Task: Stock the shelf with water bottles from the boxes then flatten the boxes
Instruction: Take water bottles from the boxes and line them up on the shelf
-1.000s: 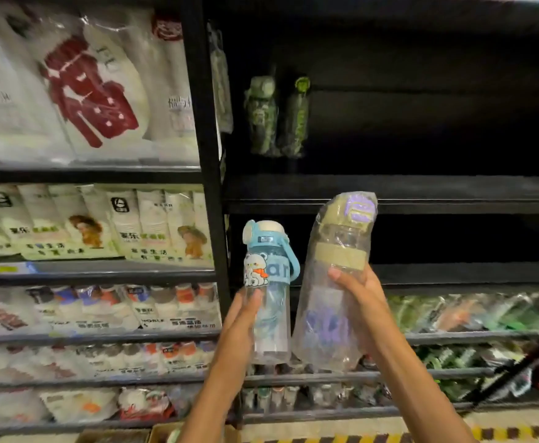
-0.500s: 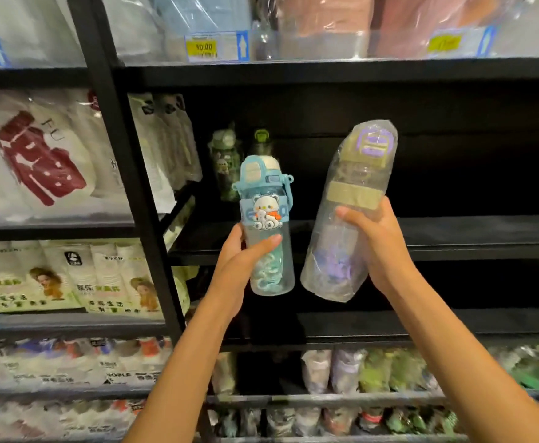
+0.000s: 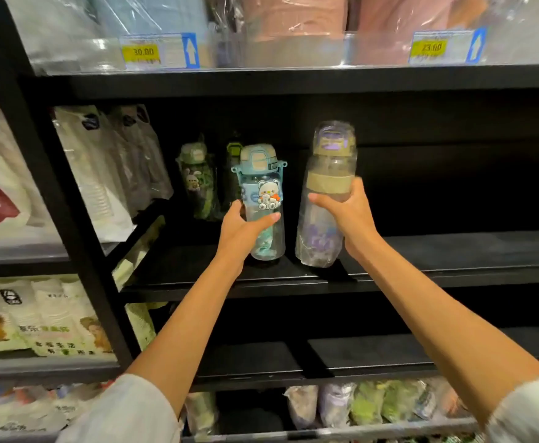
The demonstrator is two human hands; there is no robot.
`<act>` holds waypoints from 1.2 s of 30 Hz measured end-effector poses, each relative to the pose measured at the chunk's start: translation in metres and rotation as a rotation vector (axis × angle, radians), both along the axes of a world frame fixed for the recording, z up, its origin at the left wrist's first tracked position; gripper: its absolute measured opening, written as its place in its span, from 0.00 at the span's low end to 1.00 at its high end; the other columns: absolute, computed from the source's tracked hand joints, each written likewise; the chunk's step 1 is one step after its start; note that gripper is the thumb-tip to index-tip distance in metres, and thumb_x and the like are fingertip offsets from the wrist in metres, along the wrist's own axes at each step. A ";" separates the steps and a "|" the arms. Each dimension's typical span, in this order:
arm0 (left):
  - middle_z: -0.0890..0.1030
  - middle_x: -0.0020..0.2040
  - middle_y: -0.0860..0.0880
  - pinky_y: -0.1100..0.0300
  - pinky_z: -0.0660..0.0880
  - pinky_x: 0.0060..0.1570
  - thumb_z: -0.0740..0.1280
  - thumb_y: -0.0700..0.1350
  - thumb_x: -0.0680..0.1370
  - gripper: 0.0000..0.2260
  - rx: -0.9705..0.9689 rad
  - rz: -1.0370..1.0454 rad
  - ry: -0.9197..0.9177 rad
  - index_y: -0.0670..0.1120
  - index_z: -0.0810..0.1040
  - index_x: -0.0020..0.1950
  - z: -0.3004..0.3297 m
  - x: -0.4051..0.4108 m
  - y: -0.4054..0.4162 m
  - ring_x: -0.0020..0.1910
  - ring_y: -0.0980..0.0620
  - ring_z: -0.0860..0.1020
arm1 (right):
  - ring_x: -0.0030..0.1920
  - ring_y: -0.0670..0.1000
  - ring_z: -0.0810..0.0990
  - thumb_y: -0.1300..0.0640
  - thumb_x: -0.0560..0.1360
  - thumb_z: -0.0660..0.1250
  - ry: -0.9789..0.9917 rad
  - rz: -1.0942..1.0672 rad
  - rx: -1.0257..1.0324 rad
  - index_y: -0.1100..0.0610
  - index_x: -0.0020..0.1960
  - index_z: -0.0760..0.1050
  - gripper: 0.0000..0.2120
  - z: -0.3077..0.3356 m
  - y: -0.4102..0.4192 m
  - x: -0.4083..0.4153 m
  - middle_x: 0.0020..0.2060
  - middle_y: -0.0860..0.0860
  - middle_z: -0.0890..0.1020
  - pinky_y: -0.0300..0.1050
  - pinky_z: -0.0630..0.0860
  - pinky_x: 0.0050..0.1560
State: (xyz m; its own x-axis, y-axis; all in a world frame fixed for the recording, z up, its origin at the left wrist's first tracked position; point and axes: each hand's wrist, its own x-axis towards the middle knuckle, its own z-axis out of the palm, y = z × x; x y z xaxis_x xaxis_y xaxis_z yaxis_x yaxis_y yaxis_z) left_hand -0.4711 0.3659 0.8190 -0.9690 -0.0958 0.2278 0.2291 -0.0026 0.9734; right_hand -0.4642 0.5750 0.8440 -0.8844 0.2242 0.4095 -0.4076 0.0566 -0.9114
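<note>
While only two green bottles (image 3: 197,180) stand at the back left of the black shelf (image 3: 453,251), the stocking looks barely begun, and most of that board lies bare to the right. Two more bottles are arriving now: a blue bottle (image 3: 263,203) with a bear on its front and a taller purple bottle (image 3: 327,193) sealed in a clear wrapper, both upright near the front edge, side by side but apart. Whether their bases already touch the shelf I cannot tell; they seem right at it. No boxes are in sight from here, so flattening is surely still to come. The left hand (image 3: 245,227) reaches up from below, its fingers (image 3: 269,218) wrapped round the middle of the blue bottle, thumb across the front. The right hand (image 3: 346,207) grips the purple bottle just under its tan band, fingers curled round the body. Both forearms are stretched forward, sleeves pushed back near the elbows.
</note>
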 end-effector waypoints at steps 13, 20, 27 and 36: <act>0.80 0.69 0.45 0.60 0.72 0.62 0.82 0.44 0.71 0.31 -0.298 0.071 0.039 0.43 0.76 0.72 -0.008 -0.133 0.019 0.68 0.47 0.78 | 0.47 0.38 0.80 0.63 0.73 0.78 -0.007 -0.142 0.026 0.58 0.69 0.68 0.29 -0.015 -0.008 -0.112 0.52 0.46 0.81 0.30 0.79 0.44; 0.84 0.58 0.51 0.58 0.81 0.53 0.82 0.45 0.69 0.28 -0.229 0.055 0.063 0.46 0.75 0.66 -0.016 -0.172 0.025 0.55 0.54 0.83 | 0.57 0.46 0.83 0.67 0.72 0.78 0.017 -0.066 0.069 0.57 0.70 0.64 0.33 -0.019 0.003 -0.162 0.59 0.52 0.81 0.36 0.80 0.52; 0.82 0.66 0.49 0.51 0.76 0.67 0.81 0.44 0.72 0.31 -0.211 0.110 0.099 0.48 0.72 0.71 -0.019 -0.203 0.038 0.66 0.49 0.79 | 0.58 0.47 0.83 0.67 0.72 0.77 0.056 -0.040 0.052 0.57 0.73 0.63 0.35 -0.029 0.010 -0.208 0.61 0.55 0.80 0.39 0.80 0.54; 0.80 0.69 0.47 0.55 0.73 0.66 0.80 0.48 0.72 0.32 -0.305 0.201 0.047 0.46 0.71 0.73 -0.021 -0.230 0.049 0.69 0.44 0.77 | 0.63 0.52 0.81 0.53 0.64 0.84 0.054 -0.078 0.058 0.47 0.70 0.66 0.41 -0.036 0.014 -0.258 0.64 0.56 0.78 0.55 0.80 0.65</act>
